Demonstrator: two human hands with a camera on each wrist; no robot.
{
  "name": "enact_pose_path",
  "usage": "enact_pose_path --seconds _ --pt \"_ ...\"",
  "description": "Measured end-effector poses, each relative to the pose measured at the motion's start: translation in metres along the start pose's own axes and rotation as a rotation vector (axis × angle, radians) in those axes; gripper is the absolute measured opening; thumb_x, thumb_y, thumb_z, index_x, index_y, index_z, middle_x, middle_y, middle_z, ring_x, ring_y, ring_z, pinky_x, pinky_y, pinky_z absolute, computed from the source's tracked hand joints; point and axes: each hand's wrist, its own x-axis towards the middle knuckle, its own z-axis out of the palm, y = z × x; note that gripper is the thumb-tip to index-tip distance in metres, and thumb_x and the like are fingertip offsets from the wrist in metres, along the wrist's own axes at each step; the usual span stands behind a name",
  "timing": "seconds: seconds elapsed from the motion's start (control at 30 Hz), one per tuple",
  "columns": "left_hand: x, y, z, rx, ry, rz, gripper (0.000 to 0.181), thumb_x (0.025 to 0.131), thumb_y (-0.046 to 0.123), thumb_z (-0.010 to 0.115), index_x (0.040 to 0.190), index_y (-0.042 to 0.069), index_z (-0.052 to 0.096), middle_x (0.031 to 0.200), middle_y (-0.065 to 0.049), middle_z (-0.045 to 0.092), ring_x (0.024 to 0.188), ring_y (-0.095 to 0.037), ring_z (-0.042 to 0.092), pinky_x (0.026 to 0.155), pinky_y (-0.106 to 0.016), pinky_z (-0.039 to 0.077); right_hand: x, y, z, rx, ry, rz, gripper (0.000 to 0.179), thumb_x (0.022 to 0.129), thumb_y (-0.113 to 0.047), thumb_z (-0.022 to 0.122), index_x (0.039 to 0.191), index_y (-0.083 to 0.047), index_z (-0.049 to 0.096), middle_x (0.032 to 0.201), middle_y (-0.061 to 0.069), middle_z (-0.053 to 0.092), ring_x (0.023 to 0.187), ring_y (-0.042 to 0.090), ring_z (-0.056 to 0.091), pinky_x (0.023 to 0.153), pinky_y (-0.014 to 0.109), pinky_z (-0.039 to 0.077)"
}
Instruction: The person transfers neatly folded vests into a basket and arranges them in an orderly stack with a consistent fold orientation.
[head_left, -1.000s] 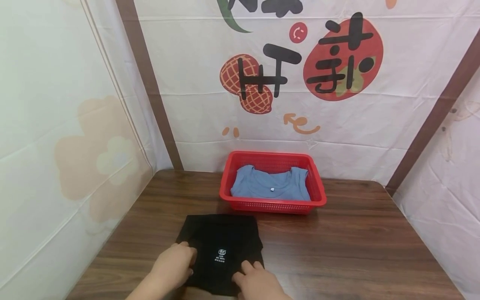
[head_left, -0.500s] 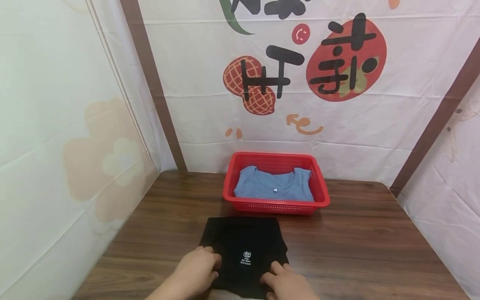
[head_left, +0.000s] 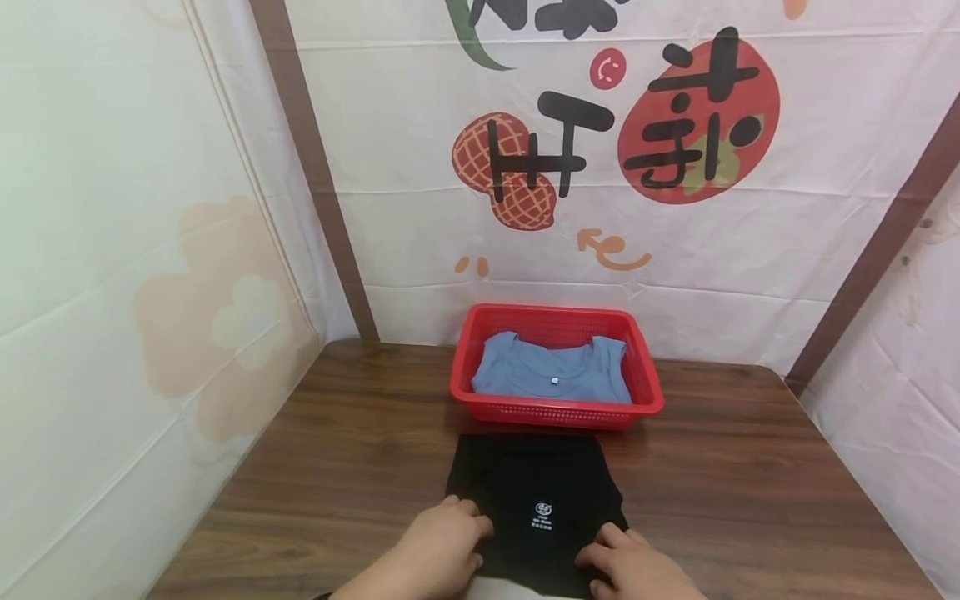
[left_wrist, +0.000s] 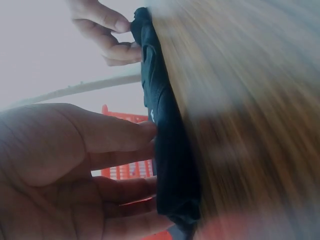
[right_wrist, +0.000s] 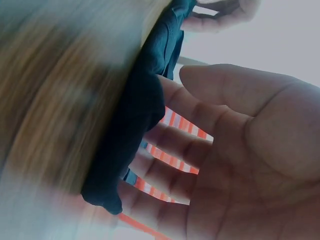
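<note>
A folded black shirt (head_left: 540,471) with a small white print lies on the wooden table in front of the basket. My left hand (head_left: 444,542) rests its fingertips on the shirt's left side, and my right hand (head_left: 641,567) does the same at the lower right. In the left wrist view, nearly straight fingers (left_wrist: 127,190) and the thumb touch the flat cloth bundle. From the right wrist, the fingers (right_wrist: 175,142) reach straight onto the cloth, with the thumb held off it.
A red plastic basket (head_left: 555,412) stands behind the shirt, holding a folded blue top (head_left: 551,371) with a white tag. The brown table (head_left: 750,483) is bordered by printed white cloth walls (head_left: 397,208) at the back and sides.
Both hands have slid the black shirt to the right across the table, from left of the basket to in front of it. The basket stays put as the view shifts slightly.
</note>
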Motion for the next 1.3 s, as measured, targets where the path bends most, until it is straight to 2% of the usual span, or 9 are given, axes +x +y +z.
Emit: enact_pose_path --seconds 0.27,0.43,0.7,0.9,1.0,1.13,1.2,1.3 --pt "0.012 0.017 -0.002 -0.010 -0.037 0.003 0.028 0.084 0.030 0.080 0.111 0.021 0.077 0.101 0.004 0.069 0.090 -0.012 0.058 0.076 -0.033 0.056 -0.010 0.021 -0.007 0.082 -0.019 -0.027 0.017 0.096 -0.028 0.068 0.111 -0.022 0.073 0.097 -0.011 0.050 0.083 0.003 0.044 0.072 0.028 0.047" --pt "0.019 0.025 -0.005 -0.031 -0.046 0.011 0.030 0.085 0.032 0.080 0.112 0.021 0.076 0.103 0.004 0.069 0.092 -0.012 0.059 0.078 -0.033 0.056 -0.016 0.033 -0.012 0.086 -0.018 -0.058 0.018 0.096 -0.028 0.067 0.111 -0.019 0.073 0.098 -0.010 0.050 0.082 0.001 0.045 0.072 0.027 0.046" --pt "0.023 0.022 -0.008 -0.179 0.003 -0.094 0.029 0.086 0.033 0.078 0.110 0.016 0.076 0.095 0.003 0.071 0.091 -0.013 0.064 0.081 -0.038 0.057 -0.014 0.033 -0.014 0.115 -0.016 -0.054 0.018 0.097 -0.030 0.067 0.108 -0.019 0.075 0.095 -0.010 0.052 0.080 0.002 0.045 0.069 0.028 0.046" --pt "0.027 0.014 -0.010 -0.300 -0.006 -0.165 0.031 0.087 0.034 0.078 0.112 0.016 0.074 0.098 0.003 0.071 0.092 -0.013 0.064 0.085 -0.041 0.057 -0.011 0.027 -0.016 0.140 0.013 -0.004 0.016 0.097 -0.029 0.067 0.101 -0.017 0.077 0.092 -0.008 0.056 0.077 0.004 0.049 0.069 0.032 0.050" --pt "0.028 0.007 -0.009 -0.370 0.029 -0.223 0.037 0.086 0.033 0.079 0.117 0.012 0.072 0.107 -0.003 0.068 0.102 -0.020 0.063 0.090 -0.048 0.055 -0.010 0.023 -0.019 0.136 0.088 0.052 0.012 0.096 -0.029 0.069 0.097 -0.019 0.076 0.091 -0.009 0.061 0.078 0.006 0.053 0.070 0.037 0.052" --pt "0.030 -0.006 -0.006 -0.490 0.094 -0.294 0.053 0.086 0.032 0.080 0.128 0.004 0.064 0.124 -0.016 0.064 0.119 -0.036 0.060 0.099 -0.059 0.050 -0.008 0.020 -0.025 0.146 0.268 0.198 0.010 0.095 -0.026 0.072 0.099 -0.018 0.075 0.092 -0.006 0.068 0.081 0.009 0.060 0.074 0.042 0.055" --pt "0.032 -0.014 -0.005 -0.573 0.108 -0.335 0.060 0.087 0.032 0.080 0.133 0.001 0.060 0.129 -0.020 0.063 0.122 -0.039 0.059 0.099 -0.060 0.049 -0.006 0.022 -0.029 0.149 0.352 0.287 0.018 0.095 -0.027 0.072 0.106 -0.014 0.074 0.097 -0.002 0.071 0.085 0.013 0.064 0.079 0.046 0.057" --pt "0.036 -0.023 -0.006 -0.731 0.123 -0.397 0.066 0.088 0.031 0.080 0.138 -0.002 0.053 0.131 -0.024 0.063 0.120 -0.039 0.062 0.095 -0.058 0.053 -0.002 0.030 -0.035 0.150 0.427 0.388 0.039 0.097 -0.032 0.069 0.121 -0.001 0.068 0.107 0.010 0.072 0.096 0.025 0.069 0.087 0.055 0.055"
